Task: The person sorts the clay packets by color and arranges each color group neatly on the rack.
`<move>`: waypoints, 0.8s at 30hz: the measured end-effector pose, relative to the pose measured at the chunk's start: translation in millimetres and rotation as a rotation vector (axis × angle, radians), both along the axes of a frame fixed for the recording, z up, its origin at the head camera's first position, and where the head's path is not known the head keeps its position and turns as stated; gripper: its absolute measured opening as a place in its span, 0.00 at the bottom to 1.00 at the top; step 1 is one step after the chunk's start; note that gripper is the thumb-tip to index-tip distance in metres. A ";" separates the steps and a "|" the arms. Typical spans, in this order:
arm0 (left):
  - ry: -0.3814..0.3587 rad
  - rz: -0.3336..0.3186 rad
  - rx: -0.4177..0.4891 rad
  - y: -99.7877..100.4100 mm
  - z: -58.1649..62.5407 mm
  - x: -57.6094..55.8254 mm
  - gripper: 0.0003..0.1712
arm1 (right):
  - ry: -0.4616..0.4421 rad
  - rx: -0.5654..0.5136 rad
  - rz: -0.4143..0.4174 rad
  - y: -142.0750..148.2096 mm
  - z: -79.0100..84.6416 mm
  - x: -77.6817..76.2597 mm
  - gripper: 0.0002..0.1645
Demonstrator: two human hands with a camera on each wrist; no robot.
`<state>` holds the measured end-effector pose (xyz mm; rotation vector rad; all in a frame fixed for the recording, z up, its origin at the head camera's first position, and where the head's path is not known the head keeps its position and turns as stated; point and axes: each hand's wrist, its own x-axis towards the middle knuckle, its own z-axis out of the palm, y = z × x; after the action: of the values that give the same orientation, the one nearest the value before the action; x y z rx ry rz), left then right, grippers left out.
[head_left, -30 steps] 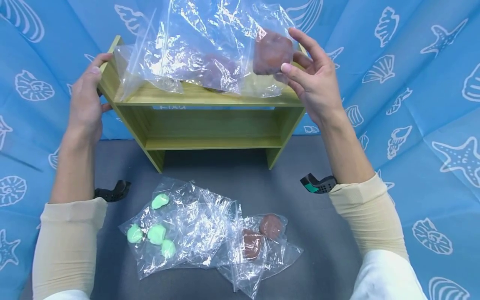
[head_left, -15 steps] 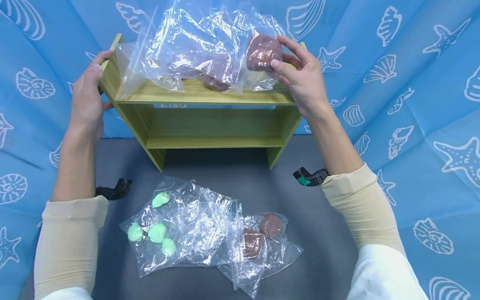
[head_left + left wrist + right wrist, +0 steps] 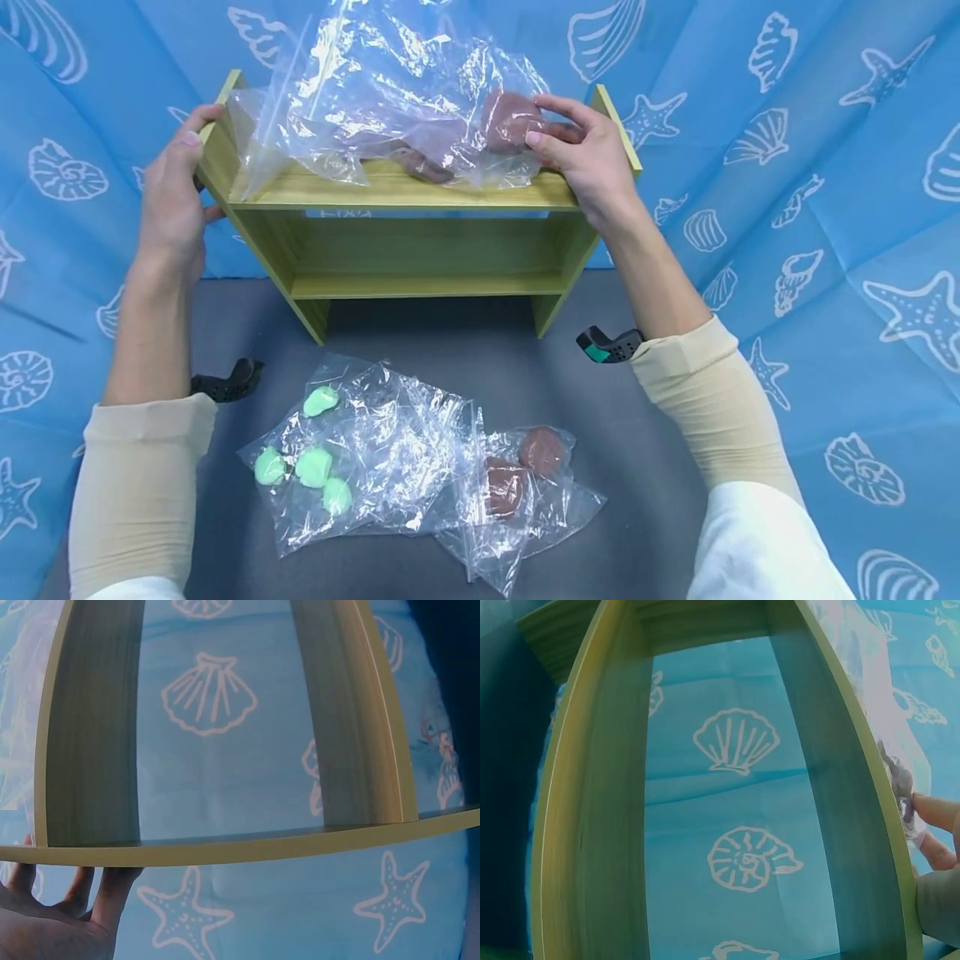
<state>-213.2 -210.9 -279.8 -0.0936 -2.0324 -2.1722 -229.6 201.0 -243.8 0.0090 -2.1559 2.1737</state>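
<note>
In the head view, my left hand (image 3: 174, 187) holds the left side panel of a small wooden shelf (image 3: 420, 242), fingers at its upper edge and outer face. In the left wrist view, the fingers (image 3: 81, 891) touch that panel from outside. My right hand (image 3: 581, 158) pinches a brown, flattened lump (image 3: 510, 121) through a clear zip bag (image 3: 442, 50) on the top board, thumb in front. Another brown lump (image 3: 423, 162) shows through plastic to its left. In the right wrist view, the right fingertips (image 3: 934, 811) meet the bag beside the shelf.
On the grey table in front lie a clear zip bag (image 3: 382, 450) with several mint-green lumps (image 3: 313, 468) and, overlapping it, another bag (image 3: 566, 504) with brown pieces (image 3: 542, 452). A blue curtain (image 3: 817, 200) with white shell prints hangs behind and at both sides.
My right hand has moved left and slightly down, bringing the brown lump and its bag inward from the shelf's right side panel. My left hand stays in place.
</note>
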 end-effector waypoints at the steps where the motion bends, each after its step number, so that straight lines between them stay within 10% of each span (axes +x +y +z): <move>1: 0.001 0.000 0.003 -0.2 0.1 0.1 0.22 | -0.008 0.019 -0.007 -0.2 0.2 -0.7 0.29; 13: 0.002 -0.001 0.006 1.1 -0.4 -1.5 0.22 | 0.017 0.276 -0.119 -3.6 -2.0 1.8 0.26; 24: -0.001 -0.009 0.022 1.3 0.4 -1.4 0.22 | 0.131 0.239 -0.124 -4.2 -5.8 13.8 0.24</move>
<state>-214.6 -209.6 -279.4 -0.0990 -2.0112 -2.2001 -215.9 196.8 -249.6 0.0312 -2.2614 1.7882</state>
